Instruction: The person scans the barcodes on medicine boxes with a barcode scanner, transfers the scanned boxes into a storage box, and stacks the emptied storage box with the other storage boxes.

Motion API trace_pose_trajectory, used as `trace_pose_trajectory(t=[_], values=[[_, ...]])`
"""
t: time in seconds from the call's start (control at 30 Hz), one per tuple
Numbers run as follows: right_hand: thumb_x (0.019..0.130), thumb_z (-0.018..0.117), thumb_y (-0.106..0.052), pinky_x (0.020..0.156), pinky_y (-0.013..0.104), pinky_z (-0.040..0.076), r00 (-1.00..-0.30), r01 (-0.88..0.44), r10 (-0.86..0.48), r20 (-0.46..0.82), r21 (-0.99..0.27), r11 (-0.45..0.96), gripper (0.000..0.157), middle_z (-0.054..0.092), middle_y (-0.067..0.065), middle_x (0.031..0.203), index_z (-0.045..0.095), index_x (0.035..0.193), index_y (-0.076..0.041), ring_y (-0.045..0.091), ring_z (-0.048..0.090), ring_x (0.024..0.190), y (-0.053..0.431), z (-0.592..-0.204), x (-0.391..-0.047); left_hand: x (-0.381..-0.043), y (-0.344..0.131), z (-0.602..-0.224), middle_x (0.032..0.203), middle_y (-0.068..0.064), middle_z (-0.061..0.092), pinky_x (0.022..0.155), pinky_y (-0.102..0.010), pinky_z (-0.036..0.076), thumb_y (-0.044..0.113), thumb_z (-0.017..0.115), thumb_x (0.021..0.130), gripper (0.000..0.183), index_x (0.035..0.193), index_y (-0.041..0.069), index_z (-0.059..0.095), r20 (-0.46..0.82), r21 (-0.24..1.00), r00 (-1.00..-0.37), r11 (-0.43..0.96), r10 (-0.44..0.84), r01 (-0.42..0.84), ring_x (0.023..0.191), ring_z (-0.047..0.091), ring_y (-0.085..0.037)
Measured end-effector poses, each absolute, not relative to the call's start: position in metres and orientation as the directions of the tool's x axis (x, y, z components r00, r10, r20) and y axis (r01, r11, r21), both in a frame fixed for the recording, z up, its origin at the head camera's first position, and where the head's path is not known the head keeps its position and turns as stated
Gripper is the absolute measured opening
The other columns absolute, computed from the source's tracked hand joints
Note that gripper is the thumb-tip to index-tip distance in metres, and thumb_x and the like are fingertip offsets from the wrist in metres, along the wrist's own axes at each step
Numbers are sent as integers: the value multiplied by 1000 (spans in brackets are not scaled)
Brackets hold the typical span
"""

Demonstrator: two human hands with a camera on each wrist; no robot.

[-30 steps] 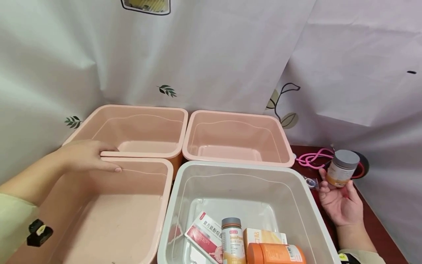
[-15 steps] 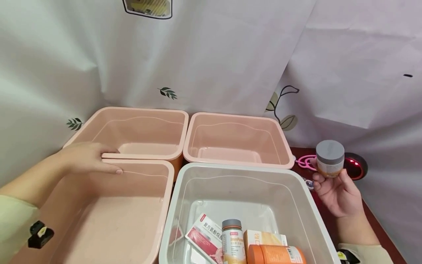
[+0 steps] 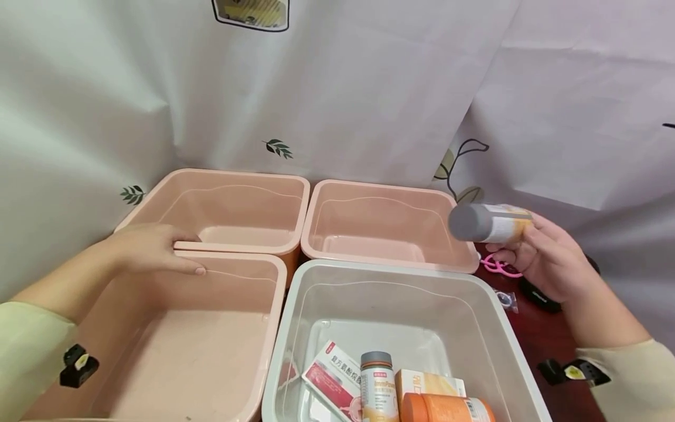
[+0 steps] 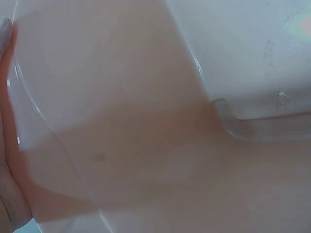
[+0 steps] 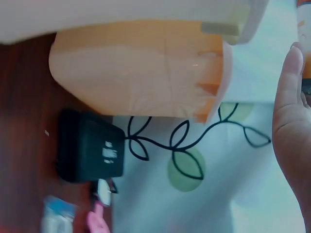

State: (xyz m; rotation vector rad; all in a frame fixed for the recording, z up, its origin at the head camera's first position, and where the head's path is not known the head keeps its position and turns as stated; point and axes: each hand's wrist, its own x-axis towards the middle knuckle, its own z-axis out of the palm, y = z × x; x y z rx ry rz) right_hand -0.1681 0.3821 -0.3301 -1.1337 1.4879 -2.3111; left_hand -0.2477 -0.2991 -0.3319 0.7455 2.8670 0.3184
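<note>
My right hand (image 3: 556, 261) grips a supplement bottle (image 3: 501, 225) with a grey lid and a white-and-orange label. It is raised on the right, tipped on its side with the lid to the left, near the corner of the back right pink bin (image 3: 390, 266). In the right wrist view only a strip of the bottle (image 5: 305, 36) shows at the edge. My left hand (image 3: 145, 251) pinches the adjoining rims of the back left pink bin (image 3: 237, 247) and front left pink bin (image 3: 253, 258), thumb over the front one, fingers inside the back one and partly hidden.
A grey bin (image 3: 379, 268) in front holds a medicine box (image 3: 332, 384), an upright ImmPower bottle (image 3: 377, 390), a yellow-white box (image 3: 429, 382) and an orange bottle (image 3: 448, 408). On the dark red table at right lie a pink cord (image 3: 498, 266), a small packet (image 3: 506, 300) and a black case (image 5: 92, 145).
My right hand has lifted the bottle up and to the left from over the table, turning it from upright onto its side. The left hand keeps its place on the rims.
</note>
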Motion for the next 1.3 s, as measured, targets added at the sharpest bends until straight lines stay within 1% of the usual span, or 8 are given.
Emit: trace_pose_trajectory(t=[0.1, 0.2, 0.37, 0.47, 0.63, 0.8, 0.97, 1.3], values=[[114, 31, 2, 94, 38, 59, -766, -301, -491, 415, -906, -296, 44, 60, 18, 134, 42, 156, 8, 28, 71, 110, 375, -310, -174, -247, -297, -333, 98, 14, 71, 86, -45, 51, 63, 83, 84, 59, 124, 20, 78, -102, 236, -864, 856, 493, 460, 92, 65, -11], [112, 36, 5, 91, 36, 59, -802, -321, -483, 352, -935, -149, 43, 63, 17, 130, 46, 154, 7, 25, 71, 108, 365, -293, -180, -247, -296, -333, 99, 13, 72, 86, -46, 51, 63, 83, 84, 59, 124, 19, 78, -102, 236, -865, 857, 491, 458, 92, 65, -12], [109, 43, 10, 91, 38, 60, -830, -310, -487, 271, -951, -1, 45, 66, 17, 125, 53, 151, 0, 23, 71, 106, 344, -270, -186, -248, -295, -331, 101, 12, 73, 85, -46, 52, 61, 83, 84, 58, 124, 19, 78, -102, 233, -861, 853, 498, 466, 92, 66, -12], [108, 49, 6, 89, 37, 60, -854, -296, -478, 206, -948, 120, 44, 68, 16, 124, 57, 150, -6, 24, 72, 103, 327, -259, -188, -247, -295, -332, 101, 11, 74, 84, -46, 52, 61, 83, 84, 58, 124, 19, 78, -103, 228, -858, 852, 503, 471, 93, 66, -13], [106, 62, 0, 85, 37, 61, -854, -367, -481, 196, -883, 292, 44, 70, 17, 120, 58, 149, -8, 30, 74, 96, 295, -247, -199, -245, -296, -332, 99, 13, 72, 84, -44, 51, 61, 83, 84, 57, 122, 20, 78, -111, 243, -866, 858, 487, 452, 91, 65, -11], [101, 71, -2, 84, 36, 60, -851, -403, -482, 210, -849, 343, 48, 67, 16, 124, 59, 148, -4, 29, 73, 97, 260, -243, -211, -245, -295, -330, 96, 13, 72, 83, -44, 51, 61, 82, 84, 57, 122, 20, 78, -114, 243, -868, 861, 484, 448, 89, 65, -11], [97, 78, -6, 79, 34, 58, -853, -400, -485, 191, -836, 375, 53, 66, 13, 128, 61, 148, -9, 31, 69, 93, 224, -234, -222, -244, -293, -331, 96, 13, 71, 82, -44, 52, 61, 83, 84, 55, 121, 21, 78, -117, 239, -862, 857, 493, 457, 88, 65, -11], [96, 80, -15, 79, 39, 58, -849, -426, -484, 213, -818, 386, 58, 67, 8, 128, 59, 150, -14, 29, 69, 95, 157, -221, -234, -239, -288, -330, 94, 13, 71, 80, -44, 52, 61, 84, 82, 56, 120, 20, 78, -120, 238, -861, 856, 494, 458, 85, 64, -10]])
